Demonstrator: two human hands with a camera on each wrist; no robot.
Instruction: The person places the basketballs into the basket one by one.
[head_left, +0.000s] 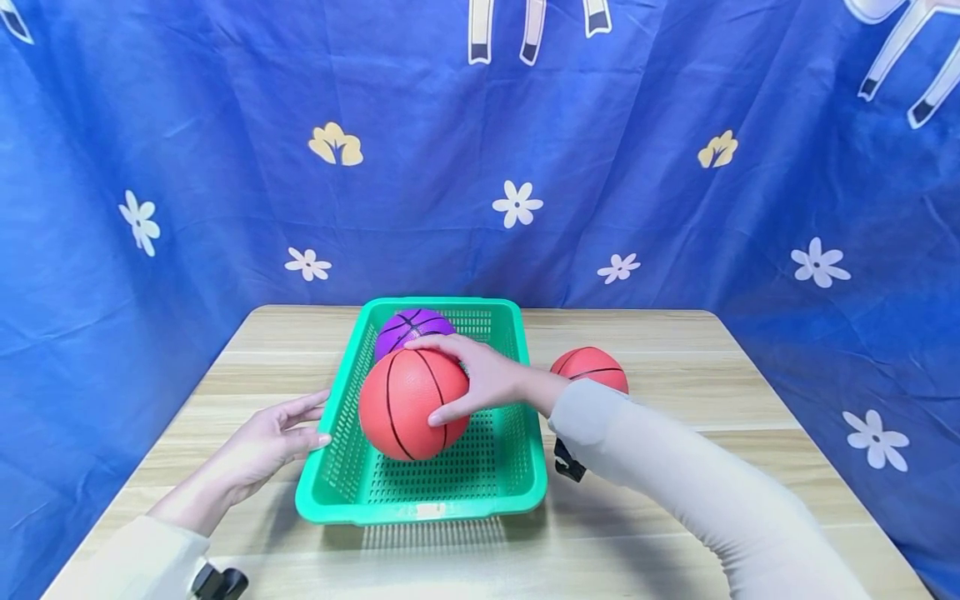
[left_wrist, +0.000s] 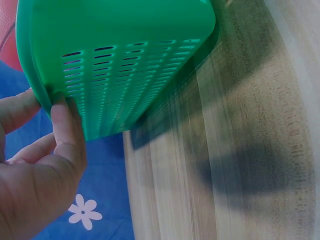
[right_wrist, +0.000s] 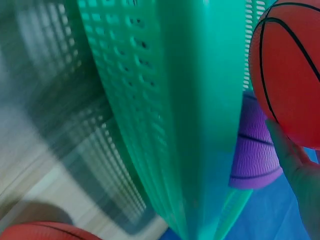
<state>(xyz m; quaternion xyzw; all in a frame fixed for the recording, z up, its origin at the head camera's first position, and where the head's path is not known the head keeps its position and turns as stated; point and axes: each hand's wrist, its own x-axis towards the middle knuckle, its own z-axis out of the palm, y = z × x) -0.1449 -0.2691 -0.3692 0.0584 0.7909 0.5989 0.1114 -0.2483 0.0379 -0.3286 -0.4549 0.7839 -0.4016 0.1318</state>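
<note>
My right hand (head_left: 487, 375) grips an orange-red basketball (head_left: 405, 408) over the green plastic basket (head_left: 352, 514), fingers over its top and thumb on the near side. Behind it, a purple basketball (head_left: 401, 327) lies in the far left part of the basket, partly covered by the held ball and hand. In the right wrist view the held basketball (right_wrist: 292, 75) appears above the basket's rim. My left hand (head_left: 258, 446) pinches the basket's left rim; the left wrist view shows thumb and fingers (left_wrist: 65, 125) on either side of that edge.
Another orange-red basketball (head_left: 588, 367) rests on the wooden table (head_left: 675, 433) to the right of the basket, partly behind my right forearm. A blue curtain (head_left: 420, 217) with flower prints hangs behind the table and along both sides.
</note>
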